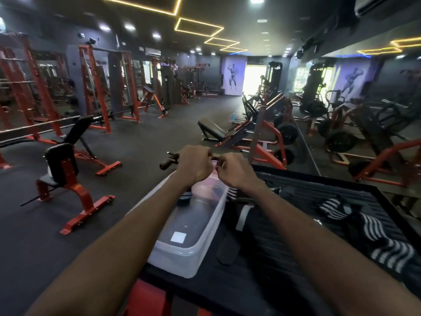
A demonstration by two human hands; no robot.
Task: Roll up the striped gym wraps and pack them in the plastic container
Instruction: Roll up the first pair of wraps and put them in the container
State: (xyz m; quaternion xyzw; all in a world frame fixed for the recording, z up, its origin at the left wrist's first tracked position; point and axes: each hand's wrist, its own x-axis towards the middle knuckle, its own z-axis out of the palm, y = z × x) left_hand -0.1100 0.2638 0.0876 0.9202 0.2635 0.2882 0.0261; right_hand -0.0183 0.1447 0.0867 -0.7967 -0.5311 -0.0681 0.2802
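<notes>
Head view showed my left hand (pixel 196 164) and right hand (pixel 232 171) curled together above the plastic container (pixel 206 226), seemingly pinching something small; the striped wraps (pixel 373 233) waited beside it.

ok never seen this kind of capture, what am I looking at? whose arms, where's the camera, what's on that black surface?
There is no robot here: a person wears one wide-angle camera on the head, looking forward and down, so the arms are their own. Both hands, the left hand and the right hand, are curled together over the far end of a clear plastic container, working something small that is mostly hidden. The container sits on a black ribbed platform in a gym. To its right lie loose striped gym wraps and a flat black strap. Red weight benches fill the floor behind.
</notes>
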